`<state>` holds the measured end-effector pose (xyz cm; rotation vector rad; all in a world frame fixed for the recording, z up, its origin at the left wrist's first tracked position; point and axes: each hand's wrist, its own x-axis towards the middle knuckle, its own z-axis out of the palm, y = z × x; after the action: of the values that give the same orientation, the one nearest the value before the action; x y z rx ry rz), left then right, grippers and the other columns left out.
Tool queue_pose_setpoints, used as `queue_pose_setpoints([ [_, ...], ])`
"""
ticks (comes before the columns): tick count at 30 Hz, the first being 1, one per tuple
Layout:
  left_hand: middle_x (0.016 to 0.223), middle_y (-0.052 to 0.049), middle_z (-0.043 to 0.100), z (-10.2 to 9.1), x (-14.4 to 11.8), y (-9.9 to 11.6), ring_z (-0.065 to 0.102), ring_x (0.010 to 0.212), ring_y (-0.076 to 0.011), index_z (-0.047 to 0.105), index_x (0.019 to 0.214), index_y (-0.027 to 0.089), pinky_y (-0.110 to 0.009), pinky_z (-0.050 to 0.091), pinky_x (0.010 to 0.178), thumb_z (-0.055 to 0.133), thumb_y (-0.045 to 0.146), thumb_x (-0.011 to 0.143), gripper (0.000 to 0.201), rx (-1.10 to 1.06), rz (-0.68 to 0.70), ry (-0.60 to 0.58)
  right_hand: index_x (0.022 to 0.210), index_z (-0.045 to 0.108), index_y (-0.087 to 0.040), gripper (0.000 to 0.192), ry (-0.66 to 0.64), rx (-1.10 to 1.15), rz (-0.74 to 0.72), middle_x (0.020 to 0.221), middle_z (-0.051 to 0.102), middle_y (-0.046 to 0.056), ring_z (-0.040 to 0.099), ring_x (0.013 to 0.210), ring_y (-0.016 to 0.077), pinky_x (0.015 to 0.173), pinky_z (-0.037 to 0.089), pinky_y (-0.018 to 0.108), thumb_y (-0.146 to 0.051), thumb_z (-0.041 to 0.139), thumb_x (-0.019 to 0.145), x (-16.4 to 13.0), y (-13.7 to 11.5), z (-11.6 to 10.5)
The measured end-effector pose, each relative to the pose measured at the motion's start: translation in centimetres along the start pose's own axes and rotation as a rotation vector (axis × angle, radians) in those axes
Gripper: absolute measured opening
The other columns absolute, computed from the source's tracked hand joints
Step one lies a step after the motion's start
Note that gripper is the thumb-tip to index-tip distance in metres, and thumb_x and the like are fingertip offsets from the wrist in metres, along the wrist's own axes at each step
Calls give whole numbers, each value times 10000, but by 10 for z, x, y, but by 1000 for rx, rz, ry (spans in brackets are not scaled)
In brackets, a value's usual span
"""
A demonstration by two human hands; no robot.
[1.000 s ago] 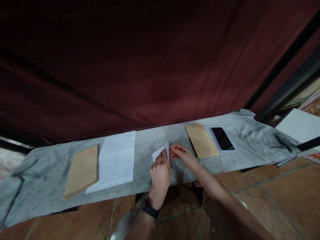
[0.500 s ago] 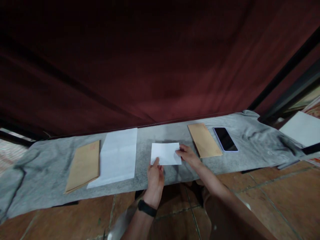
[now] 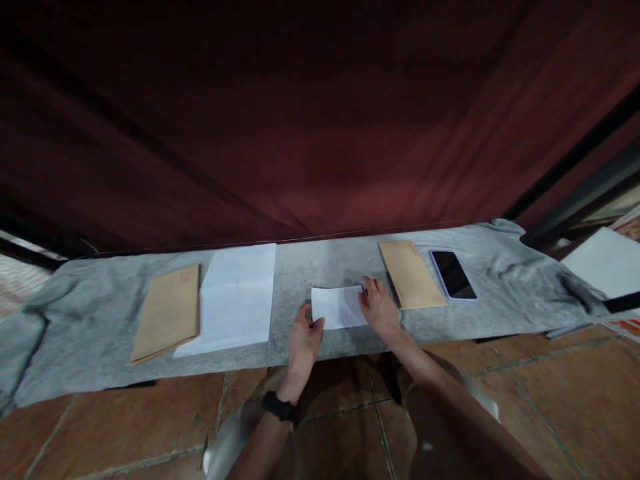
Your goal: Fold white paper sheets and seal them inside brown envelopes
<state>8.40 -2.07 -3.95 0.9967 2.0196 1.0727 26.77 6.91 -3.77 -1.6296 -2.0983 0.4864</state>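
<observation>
A small folded sheet of white paper (image 3: 339, 308) lies low over the grey cloth in front of me. My left hand (image 3: 304, 339) holds its left end, with the thumb at the lower left corner and the fingers at the left edge. Over the right end rests my right hand (image 3: 380, 308), its fingers curled on the edge and hiding that part of the paper. Just right of this hand is a brown envelope (image 3: 413, 277). A larger white sheet (image 3: 240, 297) lies to the left of my left hand.
Brown envelopes (image 3: 167, 310) overlap the large sheet at the left. A phone with a purple edge (image 3: 453, 275) lies right of the single envelope. Grey cloth (image 3: 295, 263) covers the narrow bench, and a dark red curtain (image 3: 320, 167) hangs behind it.
The folded paper has come lower and a little right. My left hand has shifted from its bottom edge to its left end; my right hand now covers more of the right end.
</observation>
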Motion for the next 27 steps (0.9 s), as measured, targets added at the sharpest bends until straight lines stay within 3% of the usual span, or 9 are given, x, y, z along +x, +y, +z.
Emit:
queue_pose_setpoints([
  [5, 675, -12, 678, -4, -7, 7, 683, 642, -228, 528, 1371, 184, -295, 483, 633, 678, 227, 836, 557, 292, 40, 36, 1464, 497, -191, 473, -99, 59, -344, 1515, 511, 94, 471, 1395, 212, 1156, 404, 410, -226, 379, 1007, -21, -18, 27],
  [8, 837, -99, 734, -10, -12, 13, 713, 783, -277, 520, 1391, 196, -357, 518, 737, 608, 320, 906, 509, 597, 71, 67, 1484, 476, -168, 485, -121, -61, -401, 1577, 425, 107, 387, 1458, 249, 1213, 308, 466, -272, 417, 1014, -35, -25, 42],
  [11, 1036, -164, 724, -9, -16, 18, 691, 963, -298, 614, 1275, 168, -407, 512, 871, 518, 299, 950, 363, 778, 224, 81, 1503, 453, -166, 499, -114, -139, -395, 1607, 367, 111, 351, 1478, 258, 1230, 267, 469, -296, 421, 1023, -41, -25, 46],
  [15, 1384, -192, 591, 6, -16, 19, 539, 1298, -317, 570, 1360, 143, -469, 417, 1080, 405, 269, 995, 420, 710, 547, 56, 1528, 416, -177, 515, -137, -181, -440, 1626, 320, 115, 329, 1489, 261, 1233, 261, 462, -283, 410, 1025, -39, -19, 43],
  [17, 1515, -181, 489, 18, -14, 17, 399, 1440, -321, 500, 1440, 133, -506, 328, 1170, 406, 317, 1004, 483, 659, 612, -13, 1539, 395, -174, 529, -156, -207, -479, 1629, 306, 118, 320, 1493, 261, 1235, 252, 466, -243, 412, 1015, -37, -16, 42],
  [21, 1570, -164, 426, 34, -10, 8, 327, 1494, -301, 434, 1498, 143, -526, 253, 1223, 444, 433, 993, 583, 628, 564, -100, 1565, 340, -190, 577, -132, -248, -476, 1634, 289, 107, 301, 1502, 263, 1239, 237, 483, -227, 434, 997, -37, -9, 41],
  [27, 1587, -223, 355, 36, -9, -5, 308, 1499, -319, 390, 1514, 70, -522, 257, 1222, 446, 446, 986, 650, 642, 505, 16, 1537, 400, -222, 524, -63, -253, -418, 1611, 357, 93, 344, 1480, 267, 1225, 220, 520, -291, 413, 1018, -35, 4, 35],
])
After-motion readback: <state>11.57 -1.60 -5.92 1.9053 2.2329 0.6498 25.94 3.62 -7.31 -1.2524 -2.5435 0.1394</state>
